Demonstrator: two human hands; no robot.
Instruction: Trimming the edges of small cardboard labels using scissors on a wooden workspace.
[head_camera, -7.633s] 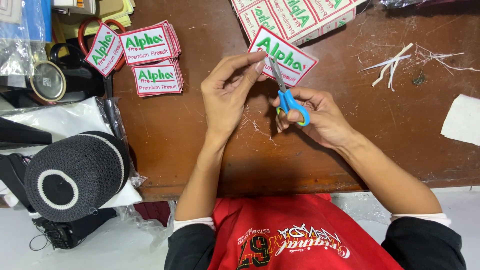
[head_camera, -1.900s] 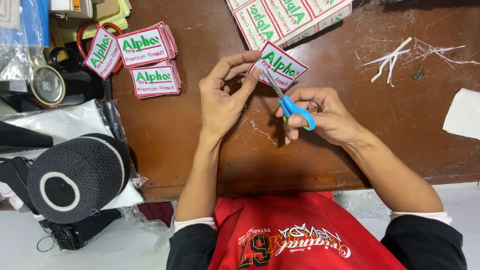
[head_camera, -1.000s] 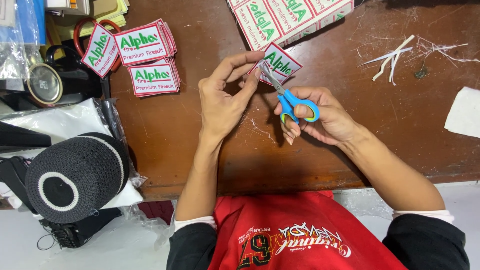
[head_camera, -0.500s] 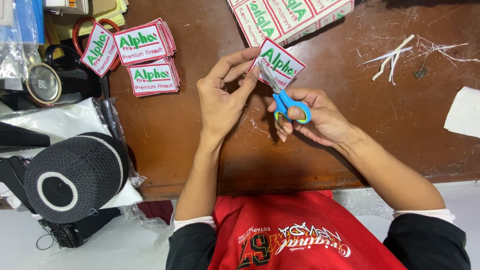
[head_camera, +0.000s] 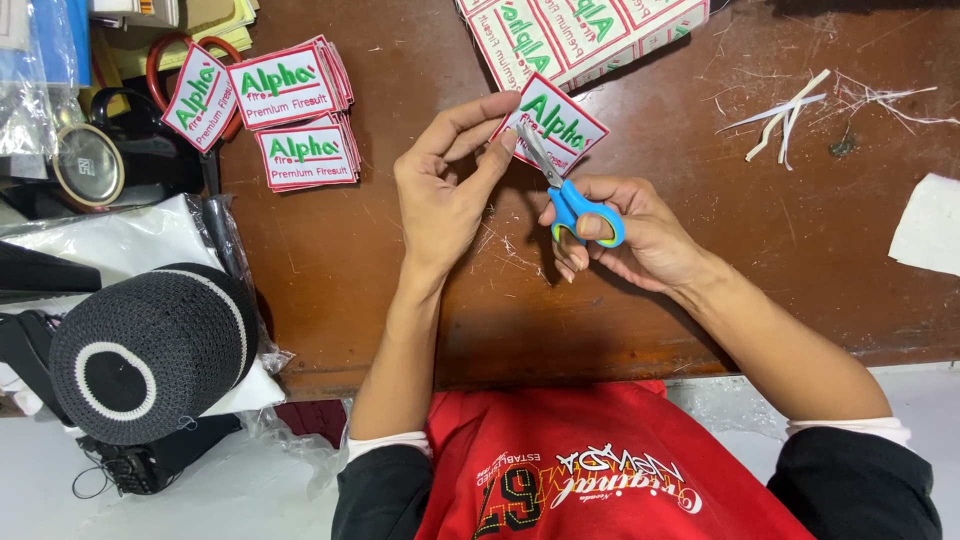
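Head view, compared with half a second earlier: the scissors (head_camera: 572, 195) sit with blades nearly closed at the patch (head_camera: 553, 124) edge, and both hands are almost unmoved. The left hand (head_camera: 445, 190) pinches the patch's near corner; the right hand (head_camera: 630, 230) is clamped on the blue scissor handles. Left of the patch lie stacked patches (head_camera: 290, 110) on the brown table (head_camera: 350, 290); beyond it, an uncut sheet (head_camera: 590, 35); right of it, trimmed strips (head_camera: 785, 115). The patch is white, red-bordered, with green lettering, held tilted above the table.
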